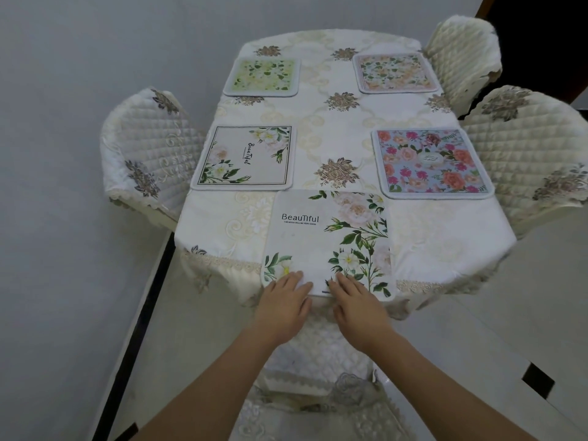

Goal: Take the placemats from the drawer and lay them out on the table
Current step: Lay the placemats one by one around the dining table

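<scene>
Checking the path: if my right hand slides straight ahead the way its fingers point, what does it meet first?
Probably nothing soon: the right hand already rests on the near placemat, and bare tablecloth lies beyond; depth is uncertain.

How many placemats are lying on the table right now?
5. A green mat far left, a peach mat far right, a white mat middle left, a blue mat middle right, and a near mat under both hands. None looks hidden.

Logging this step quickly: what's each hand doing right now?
Left hand: open, fingers flat on the near edge of the nearest placemat.
Right hand: open, fingers flat on the same edge.
</scene>
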The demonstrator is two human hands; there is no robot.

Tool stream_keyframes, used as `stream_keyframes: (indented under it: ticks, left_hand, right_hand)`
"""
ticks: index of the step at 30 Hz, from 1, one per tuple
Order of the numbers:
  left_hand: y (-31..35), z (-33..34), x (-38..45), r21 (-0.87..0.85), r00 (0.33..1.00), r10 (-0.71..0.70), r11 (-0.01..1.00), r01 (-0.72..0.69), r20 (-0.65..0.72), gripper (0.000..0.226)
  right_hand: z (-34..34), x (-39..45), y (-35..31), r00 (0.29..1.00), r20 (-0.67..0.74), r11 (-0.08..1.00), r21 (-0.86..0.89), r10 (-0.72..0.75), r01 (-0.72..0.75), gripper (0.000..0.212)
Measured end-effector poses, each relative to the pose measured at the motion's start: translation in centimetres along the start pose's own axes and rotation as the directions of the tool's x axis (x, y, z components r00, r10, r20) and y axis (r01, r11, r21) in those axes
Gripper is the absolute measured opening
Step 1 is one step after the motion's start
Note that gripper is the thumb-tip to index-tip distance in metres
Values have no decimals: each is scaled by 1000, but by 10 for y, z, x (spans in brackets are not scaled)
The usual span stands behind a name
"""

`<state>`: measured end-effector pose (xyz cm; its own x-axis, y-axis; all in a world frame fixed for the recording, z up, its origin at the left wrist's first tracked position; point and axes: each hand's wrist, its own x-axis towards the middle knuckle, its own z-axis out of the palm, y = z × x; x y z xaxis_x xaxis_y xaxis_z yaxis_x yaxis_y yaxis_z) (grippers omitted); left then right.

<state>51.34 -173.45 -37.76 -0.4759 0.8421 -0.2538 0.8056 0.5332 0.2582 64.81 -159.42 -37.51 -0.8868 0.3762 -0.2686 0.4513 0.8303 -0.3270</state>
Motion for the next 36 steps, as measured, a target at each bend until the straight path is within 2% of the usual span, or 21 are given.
stream_keyframes:
  ticks: [8, 13, 15, 19, 26, 31, 36]
  left_hand:
    - [-20, -3, -4, -41, 999, -51, 998, 50, -18, 48]
    - [-15, -8, -4, -31, 995, -94, 995, 93, -36, 66]
    - [-4, -8, 2, -23, 998, -63, 998, 63, -15, 60]
    - [20, 0, 17, -7, 998, 55, 998, -55, 41, 48]
    - [-1, -6, 32, 36, 998, -43, 999, 41, 44, 50]
    - [-16, -16, 57, 7, 994, -105, 994, 105, 42, 52]
    - [-26, -26, 88, 32, 991, -127, 992, 126, 28, 54]
  right_hand:
    - [-12, -17, 35, 991, -40, 992, 2, 125, -125, 55]
    - [-20, -23, 45, 984, -34, 985, -5, 175, -175, 55]
    - [-20, -17, 35, 988, -30, 988, 16, 151, -151, 54]
    - [-9, -6, 11, 1000, -2, 999, 53, 12, -12, 52]
    - [-15, 11, 37, 988, -54, 988, 62, 143, -140, 53]
    - [-30, 37, 52, 974, -53, 973, 80, 221, -217, 53]
    - [-44, 74, 68, 964, -88, 965, 97, 252, -243, 52]
